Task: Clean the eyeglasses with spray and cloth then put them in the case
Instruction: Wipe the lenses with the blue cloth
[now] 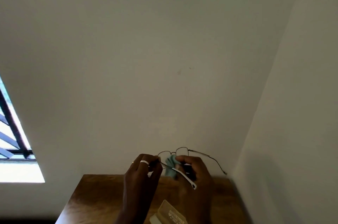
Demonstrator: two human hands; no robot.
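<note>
Case: pale eyeglass case (167,212) lies on the wooden surface (95,196), between the two forearms.
Left hand: left hand (142,172), rings on two fingers, thumb and fingers pinching the frame's left corner.
Right hand: right hand (194,170), fingers curled round a teal cloth (171,165), pressing it to a lens.
Eyeglasses: thin wire eyeglasses (182,151) held up above the surface, temples unfolded.
Background: window (11,132) at left.
</note>
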